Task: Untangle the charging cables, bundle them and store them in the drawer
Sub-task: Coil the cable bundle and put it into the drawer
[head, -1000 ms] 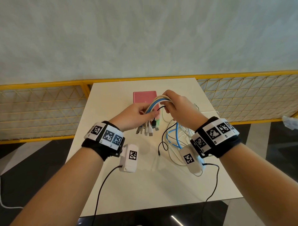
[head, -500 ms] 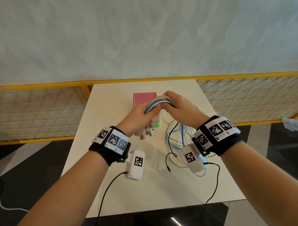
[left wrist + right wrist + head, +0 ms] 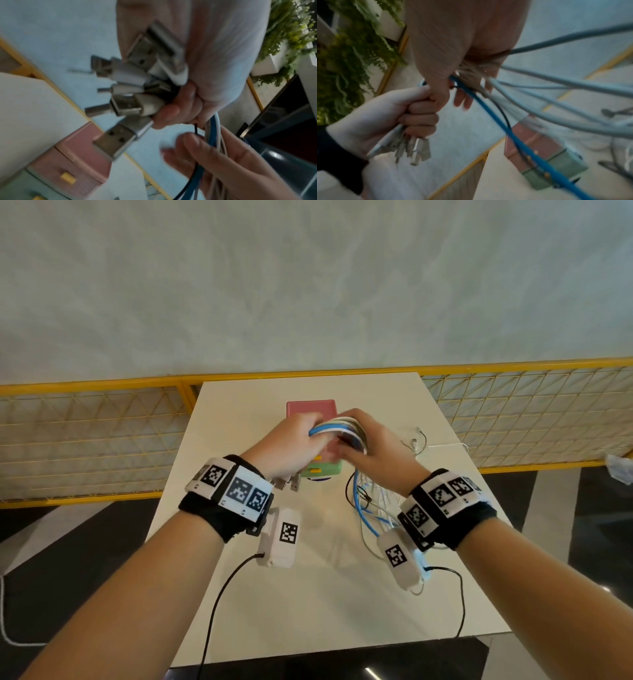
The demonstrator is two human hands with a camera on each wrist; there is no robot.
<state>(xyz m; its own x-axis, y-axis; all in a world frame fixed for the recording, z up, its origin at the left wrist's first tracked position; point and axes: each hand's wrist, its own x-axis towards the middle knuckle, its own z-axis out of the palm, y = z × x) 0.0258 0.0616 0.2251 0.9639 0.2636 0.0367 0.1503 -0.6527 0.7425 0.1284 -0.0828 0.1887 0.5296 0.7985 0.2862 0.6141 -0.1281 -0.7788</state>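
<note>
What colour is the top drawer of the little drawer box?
Pink, with a yellow handle; the top drawer shows best in the left wrist view.

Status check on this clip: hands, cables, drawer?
Left hand grips cable plugs; right hand holds looped cables. Loose cable ends trail on table. Drawer unit shut.

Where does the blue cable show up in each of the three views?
Head: blue cable arcs between both hands at centre, then hangs below the right hand.
Left wrist: lower right, running past the right hand's fingers.
Right wrist: diagonal from centre to bottom right.
Shared landmark: pink-and-green drawer box.
</note>
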